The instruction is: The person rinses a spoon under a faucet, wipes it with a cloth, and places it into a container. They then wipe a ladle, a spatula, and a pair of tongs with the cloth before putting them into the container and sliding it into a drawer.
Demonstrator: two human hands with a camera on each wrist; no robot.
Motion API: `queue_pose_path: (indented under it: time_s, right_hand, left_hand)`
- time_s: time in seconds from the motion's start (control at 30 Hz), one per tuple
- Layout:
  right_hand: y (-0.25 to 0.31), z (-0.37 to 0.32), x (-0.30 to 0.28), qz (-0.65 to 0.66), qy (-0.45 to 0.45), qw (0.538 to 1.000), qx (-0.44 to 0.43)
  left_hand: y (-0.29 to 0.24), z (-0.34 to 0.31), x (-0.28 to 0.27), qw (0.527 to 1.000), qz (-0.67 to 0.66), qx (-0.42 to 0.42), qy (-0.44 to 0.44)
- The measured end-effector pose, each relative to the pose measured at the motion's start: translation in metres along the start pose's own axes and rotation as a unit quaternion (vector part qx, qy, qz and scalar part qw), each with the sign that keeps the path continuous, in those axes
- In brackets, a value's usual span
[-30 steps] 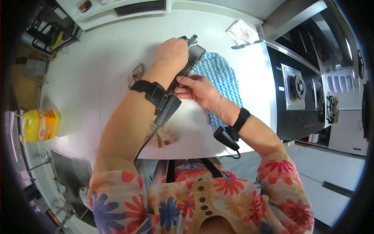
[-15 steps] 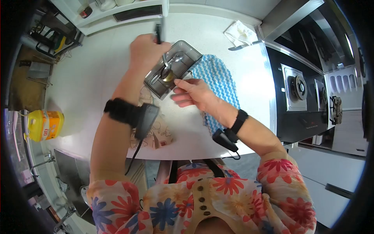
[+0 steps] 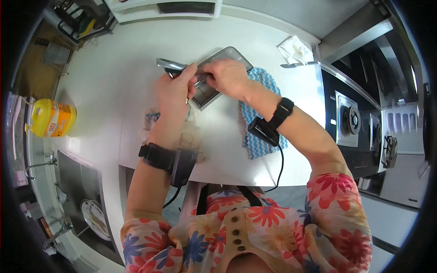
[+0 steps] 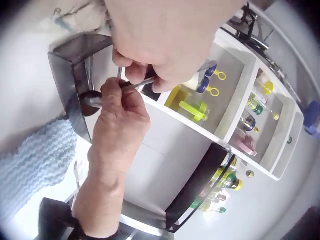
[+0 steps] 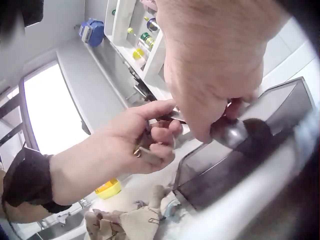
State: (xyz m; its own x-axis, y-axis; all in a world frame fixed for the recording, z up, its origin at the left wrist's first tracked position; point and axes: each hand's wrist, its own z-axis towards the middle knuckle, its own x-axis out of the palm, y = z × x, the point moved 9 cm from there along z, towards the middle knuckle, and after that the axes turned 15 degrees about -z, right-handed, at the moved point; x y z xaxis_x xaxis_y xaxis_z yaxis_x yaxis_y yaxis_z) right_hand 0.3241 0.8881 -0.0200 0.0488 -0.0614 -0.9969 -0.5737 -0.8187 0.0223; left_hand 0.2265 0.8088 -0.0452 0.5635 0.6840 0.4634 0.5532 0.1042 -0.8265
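Both hands have moved since half a second ago: the right hand (image 3: pixel 227 78) has gone from beside the gray box (image 3: pixel 233 55) to over it, and the left hand (image 3: pixel 174 93) has come lower to meet it. The left hand is closed around some shiny metal cutlery (image 3: pixel 170 64), which sticks out past its fingers. What kind it is, I cannot tell. The right hand is nearly shut, with finger and thumb pinching the handle of a spoon (image 5: pixel 231 133). Its round end hangs over the box, maybe so it won't bump the cutlery in the other hand. Holding both bunches close together likely makes it easy to sort the thin handles with the fingertips. The box sits on the white surface (image 3: pixel 223 145), with one end by the blue and white cloth (image 3: pixel 265 132). Crumpled cloth (image 3: pixel 150 119) lies near the left arm.
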Motion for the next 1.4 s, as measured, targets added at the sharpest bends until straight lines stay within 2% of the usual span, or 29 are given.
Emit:
queue_pose_path:
  time_s: [0.1, 0.27, 0.43, 0.5, 0.53, 0.57, 0.6, 0.63, 0.67, 0.7, 0.73, 0.77, 0.83, 0.87, 0.93, 1.0, 1.07, 1.13, 1.17, 1.23, 1.3, 1.4]
  right_hand:
    - [-0.004, 0.000, 0.004, -0.051, 0.053, 0.997, -0.028]
    - [-0.011, 0.005, 0.024, -0.092, 0.028, 0.993, -0.069]
    - [-0.011, 0.001, 0.029, -0.119, 0.012, 0.990, -0.075]
    - [-0.013, -0.002, 0.018, -0.062, -0.067, 0.991, -0.093]
    - [-0.016, -0.007, 0.009, -0.061, -0.066, 0.992, -0.089]
    - [-0.037, -0.019, -0.004, 0.069, -0.067, 0.995, -0.017]
    - [-0.057, -0.030, -0.011, 0.193, -0.069, 0.977, 0.049]
    - [-0.079, -0.045, 0.008, 0.313, -0.023, 0.940, 0.133]
    - [-0.081, -0.059, 0.014, 0.310, -0.023, 0.941, 0.133]
    - [-0.087, -0.080, 0.044, 0.439, 0.053, 0.869, 0.221]
    - [-0.086, -0.099, 0.072, 0.554, 0.126, 0.765, 0.302]
    - [-0.083, -0.100, 0.079, 0.553, 0.125, 0.767, 0.301]
    - [-0.075, -0.098, 0.097, 0.657, 0.079, 0.665, 0.347]
    - [-0.073, -0.092, 0.101, 0.661, 0.079, 0.661, 0.346]
    - [-0.069, -0.079, 0.107, 0.712, 0.087, 0.606, 0.345]
    - [-0.069, -0.075, 0.109, 0.716, 0.095, 0.601, 0.341]
    - [-0.067, -0.071, 0.112, 0.717, 0.107, 0.602, 0.334]
    - [-0.063, -0.066, 0.115, 0.736, 0.129, 0.579, 0.326]
    - [-0.063, -0.064, 0.115, 0.735, 0.131, 0.583, 0.321]
    - [-0.056, -0.061, 0.104, 0.773, 0.097, 0.553, 0.296]
    - [-0.052, -0.059, 0.101, 0.777, 0.094, 0.555, 0.283]
    - [-0.044, -0.049, 0.084, 0.778, 0.081, 0.562, 0.270]
  left_hand:
    - [-0.012, -0.009, -0.012, 0.999, -0.032, 0.022, 0.026]
    - [0.007, -0.006, -0.042, 0.998, 0.027, -0.030, 0.047]
    - [0.007, -0.013, -0.037, 0.997, 0.035, -0.031, 0.054]
    - [0.010, -0.015, -0.033, 0.995, 0.056, -0.041, 0.074]
    - [0.010, -0.017, -0.034, 0.993, 0.097, -0.032, 0.064]
    - [0.012, -0.018, -0.034, 0.989, 0.137, -0.028, 0.057]
    - [0.013, -0.020, -0.034, 0.989, 0.136, -0.031, 0.059]
    - [0.012, -0.021, -0.033, 0.985, 0.158, -0.020, 0.061]
    - [0.010, -0.022, -0.032, 0.982, 0.178, -0.007, 0.063]
    - [0.011, -0.023, -0.031, 0.983, 0.174, -0.006, 0.063]
    - [0.014, -0.023, -0.033, 0.984, 0.171, -0.010, 0.054]
    - [0.016, -0.022, -0.035, 0.985, 0.169, -0.013, 0.044]
    - [0.017, -0.021, -0.035, 0.984, 0.171, -0.007, 0.045]
    - [0.017, -0.021, -0.034, 0.984, 0.174, -0.003, 0.046]
    - [0.018, -0.021, -0.034, 0.981, 0.186, 0.005, 0.050]
    - [0.016, -0.019, -0.031, 0.979, 0.195, 0.015, 0.053]
    - [0.013, -0.017, -0.026, 0.959, 0.277, 0.021, 0.062]
    - [0.008, -0.018, -0.024, 0.951, 0.304, 0.036, 0.052]
    - [0.004, -0.018, -0.023, 0.940, 0.334, 0.049, 0.044]
    - [0.006, -0.012, -0.031, 0.936, 0.340, 0.080, 0.053]
    - [-0.001, -0.008, -0.038, 0.929, 0.346, 0.120, 0.056]
    - [-0.020, -0.007, -0.038, 0.947, 0.290, 0.124, 0.067]
